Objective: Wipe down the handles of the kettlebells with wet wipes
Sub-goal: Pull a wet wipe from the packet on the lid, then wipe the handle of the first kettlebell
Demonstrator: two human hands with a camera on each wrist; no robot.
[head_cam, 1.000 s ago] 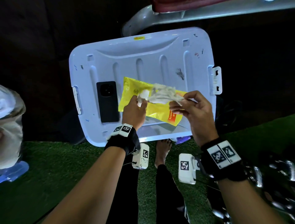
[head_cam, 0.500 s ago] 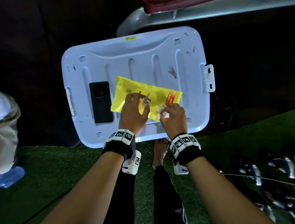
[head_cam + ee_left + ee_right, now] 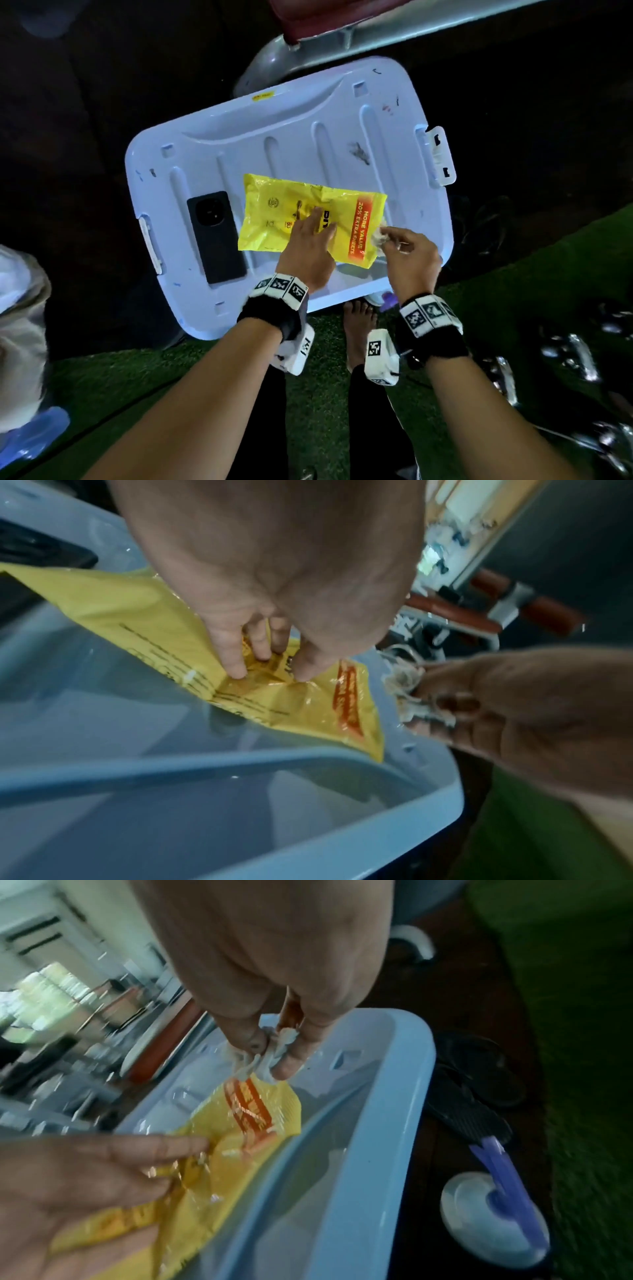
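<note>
Right hand now off pack, pinching wipe.

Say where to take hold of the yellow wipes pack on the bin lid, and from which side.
Probably the short end by the orange band, coming from the right. The yellow wipes pack lies flat on the bin lid, so only its thin edges offer a pinch grip. The left hand presses its middle, and the phone crowds the opposite end. The right hand already pinches a wipe beside that end.

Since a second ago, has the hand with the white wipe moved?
Yes. The right hand pinching the wipe dropped toward the blue lid, now beside the yellow pack's orange end.
</note>
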